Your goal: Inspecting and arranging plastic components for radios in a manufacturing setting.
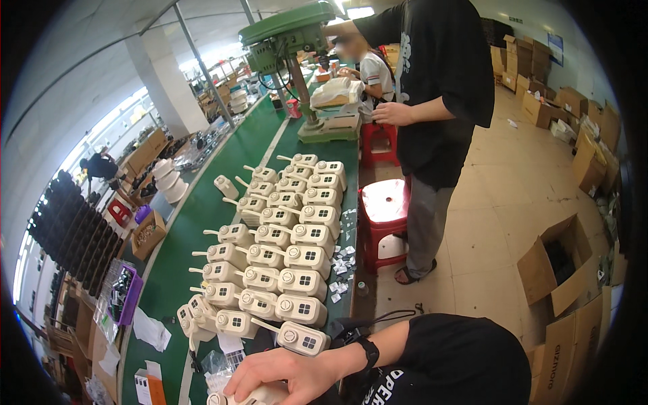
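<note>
My right hand [287, 372], with a dark band at its wrist, reaches in over the near end of the green table. Its fingers are bent down over a beige plastic housing [260, 397] at the lower edge, which is partly cut off. Just beyond the hand lies another beige housing [307, 339] with a round dial, a four-pane dark square and a stubby arm. Rows of several matching housings [302, 308] stretch up the table, their arms mostly pointing left. My left hand is out of the picture.
Small white pieces [343, 262] lie by the right table edge. A green drill press [290, 40] stands farther up, a co-worker [439, 88] beside it. Red stools [385, 202] and an open carton [557, 263] are on the floor. A purple basket [126, 295] sits left.
</note>
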A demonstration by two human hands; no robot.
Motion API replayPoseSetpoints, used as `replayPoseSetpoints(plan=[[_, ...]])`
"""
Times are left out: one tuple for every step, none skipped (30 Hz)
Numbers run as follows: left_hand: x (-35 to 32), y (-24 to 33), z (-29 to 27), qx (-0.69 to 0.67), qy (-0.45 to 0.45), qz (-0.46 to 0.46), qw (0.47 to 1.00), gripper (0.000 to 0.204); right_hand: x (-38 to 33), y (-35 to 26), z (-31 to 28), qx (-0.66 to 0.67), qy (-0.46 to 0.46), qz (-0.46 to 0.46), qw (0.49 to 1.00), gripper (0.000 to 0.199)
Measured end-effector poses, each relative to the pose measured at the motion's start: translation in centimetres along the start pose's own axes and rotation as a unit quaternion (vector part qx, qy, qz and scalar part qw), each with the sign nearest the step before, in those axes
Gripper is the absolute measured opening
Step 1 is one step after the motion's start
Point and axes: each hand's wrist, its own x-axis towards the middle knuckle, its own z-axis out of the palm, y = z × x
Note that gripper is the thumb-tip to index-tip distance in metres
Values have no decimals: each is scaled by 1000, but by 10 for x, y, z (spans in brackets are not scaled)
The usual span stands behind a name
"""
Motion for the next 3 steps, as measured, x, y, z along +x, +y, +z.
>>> replayPoseSetpoints(plan=[[1, 0, -1, -6, 5, -17, 1000, 61, -2, -2, 1, -9, 34, 19, 999, 49], [1, 0, -2, -12, 9, -35, 999, 61, -4, -3, 1, -18, 67, 38, 997, 38], [1, -1, -2, -12, 9, -36, 999, 61, -4, 0, -2, 25, -14, 88, 996, 64]])
